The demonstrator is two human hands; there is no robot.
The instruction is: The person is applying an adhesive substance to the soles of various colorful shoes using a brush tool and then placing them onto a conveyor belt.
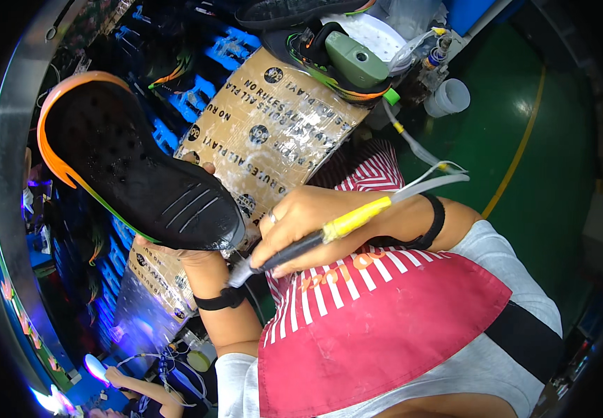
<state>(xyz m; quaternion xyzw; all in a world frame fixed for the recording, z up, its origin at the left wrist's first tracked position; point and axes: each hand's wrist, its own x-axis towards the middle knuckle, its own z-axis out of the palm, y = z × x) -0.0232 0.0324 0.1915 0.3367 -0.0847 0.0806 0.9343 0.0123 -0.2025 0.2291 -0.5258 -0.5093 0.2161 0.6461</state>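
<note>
My left hand (174, 253) is closed around a black shoe sole (137, 167) with an orange and green edge, its inner face turned up. Most of that hand is hidden beneath the sole; fingertips show along its right side. A wet sheen lies on the sole's narrower end, closest to me. My right hand (308, 219) grips a brush (294, 251) with a dark handle wrapped in yellow tape. The pale bristles sit just off that wet end, and a thin strand seems to run between them. A clear tube trails from the back of the brush.
A board covered in printed brown tape (245, 132) lies behind the sole. On its far side is a shoe upper (301, 52) with a green block (357, 61) in it. A white cup (447, 97) stands at right. Blue racks (190, 97) run along the left; another person's hand (114, 376) is lower left.
</note>
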